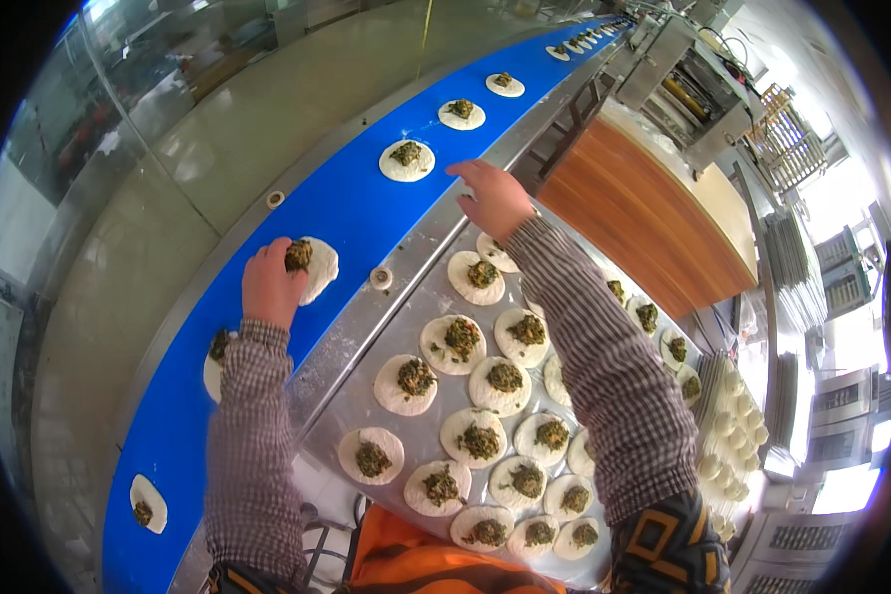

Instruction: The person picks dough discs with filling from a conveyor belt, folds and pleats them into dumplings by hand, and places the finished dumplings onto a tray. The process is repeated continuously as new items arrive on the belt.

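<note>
A blue conveyor belt carries flat white dough rounds, each with a heap of chopped green-brown filling. My left hand grips the left side of one dough round, its fingers curled by the filling. That round's left edge is hidden under the hand. My right hand is held over the belt's near edge, thumb and fingers apart, with nothing in it. Closest to it on the belt is another filled dough round. Below my right forearm, a metal tray holds many filled rounds in uneven rows.
Small white rollers or caps sit along the belt's metal side. A wood-fronted counter and a metal machine stand at the far right. Plain dough pieces lie on a surface to the right, near stacked trays.
</note>
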A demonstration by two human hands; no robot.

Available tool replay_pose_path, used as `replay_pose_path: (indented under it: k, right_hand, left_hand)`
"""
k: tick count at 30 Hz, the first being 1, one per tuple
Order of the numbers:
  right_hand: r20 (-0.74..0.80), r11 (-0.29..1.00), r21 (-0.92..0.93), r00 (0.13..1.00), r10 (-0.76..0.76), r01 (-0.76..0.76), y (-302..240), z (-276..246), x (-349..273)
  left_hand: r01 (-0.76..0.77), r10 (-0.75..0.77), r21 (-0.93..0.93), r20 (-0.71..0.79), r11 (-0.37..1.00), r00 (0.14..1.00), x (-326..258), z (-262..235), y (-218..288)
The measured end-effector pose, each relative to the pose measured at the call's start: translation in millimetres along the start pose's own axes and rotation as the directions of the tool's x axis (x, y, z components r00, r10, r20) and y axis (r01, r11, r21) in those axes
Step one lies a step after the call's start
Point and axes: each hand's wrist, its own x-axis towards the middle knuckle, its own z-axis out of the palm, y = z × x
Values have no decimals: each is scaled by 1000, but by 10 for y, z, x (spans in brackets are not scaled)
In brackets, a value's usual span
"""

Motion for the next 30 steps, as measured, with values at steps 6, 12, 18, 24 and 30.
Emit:
replay_pose_path:
  k: [6,12,18,24,30]
  right_hand:
    - [172,967,-137,967,-190,215,-225,651,878]
    - [332,970,-62,922,-202,235,-478,840,953]
    - [624,994,32,779,65,-108,-791,914,944]
    - [606,991,-133,791,83,-2,-1101,1115,916]
    - [562,988,115,813,-150,103,-1726,1281,551]
  left_hand:
    - [23,-28,-78,-70,997,997,-338,-145,-237]
    - [127,-127,-379,26,917,992,-656,-352,-599]
    - [219,-220,-244,26,945,975,-1179,-788,-942]
    - [522,-461,-349,248,778,852,-1382,-1146,-1299]
    - [517,-369,-179,514,837,775,-1619,-1404,-1565]
